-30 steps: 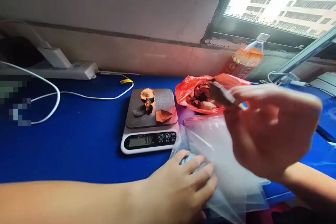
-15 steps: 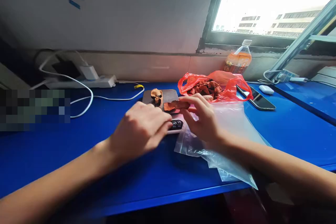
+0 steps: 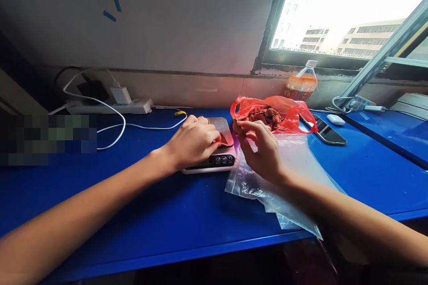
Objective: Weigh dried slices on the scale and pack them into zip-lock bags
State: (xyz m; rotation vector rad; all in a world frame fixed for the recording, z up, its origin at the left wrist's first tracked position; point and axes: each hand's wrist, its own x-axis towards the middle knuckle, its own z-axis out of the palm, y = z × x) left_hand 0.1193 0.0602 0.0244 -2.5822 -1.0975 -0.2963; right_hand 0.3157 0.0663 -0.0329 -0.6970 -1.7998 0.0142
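My left hand (image 3: 194, 140) is over the pan of a small digital kitchen scale (image 3: 226, 125), its fingers closed at a reddish dried slice (image 3: 223, 138). The hand covers much of the pan and part of the button panel. Just behind its knuckles, the edge of another brown slice shows. To the right, my right hand (image 3: 262, 147) pinches a brown dried slice (image 3: 237, 127) between thumb and fingers, raised beside the scale. Beyond it stands an open red plastic bag (image 3: 296, 118) with many reddish-brown dried slices (image 3: 265, 116) inside.
Clear zip bags (image 3: 284, 173) lie under my right forearm. A phone (image 3: 326, 129), a white earbud case (image 3: 335, 120) and an orange-labelled bottle (image 3: 302, 82) are behind at right. A power strip (image 3: 133, 106) and white cable (image 3: 124, 127) lie at back left on the blue table (image 3: 150, 222).
My right hand has lifted its brown slice off the scale towards the red bag. My left hand has shifted over the pan, covering the slices there. The view has tilted slightly.
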